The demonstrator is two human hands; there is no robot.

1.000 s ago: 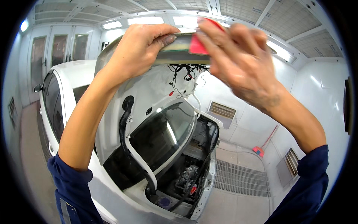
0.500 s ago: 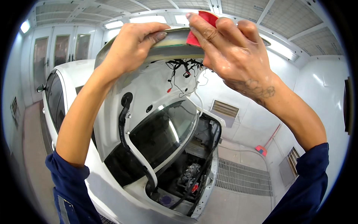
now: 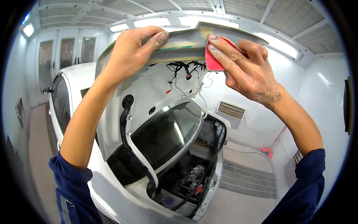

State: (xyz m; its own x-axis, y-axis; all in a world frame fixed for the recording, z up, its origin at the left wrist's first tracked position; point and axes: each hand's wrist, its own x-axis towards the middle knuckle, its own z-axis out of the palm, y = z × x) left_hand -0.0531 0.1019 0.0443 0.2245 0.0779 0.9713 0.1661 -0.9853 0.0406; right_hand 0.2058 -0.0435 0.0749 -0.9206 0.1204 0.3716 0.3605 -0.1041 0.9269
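A white car (image 3: 74,80) stands with its trunk lid (image 3: 156,93) raised toward me. My left hand (image 3: 132,50) grips the lid's upper edge (image 3: 186,46), thumb on the near side. My right hand (image 3: 248,69) presses a red abrasive pad (image 3: 214,61) flat against that same edge, fingers spread over the pad. Loose black wires (image 3: 182,72) hang from the lid's inner side just below both hands.
The open trunk (image 3: 194,175) shows dark parts and a hinge arm (image 3: 136,149). White booth walls, doors (image 3: 67,52) at the left, ceiling lights (image 3: 156,22) and a floor grate (image 3: 250,179) surround the car. A small red thing (image 3: 267,152) lies on the floor at the right.
My right hand with the red pad has slid down and leftward along the lid's edge. My left hand keeps its grip on the edge.
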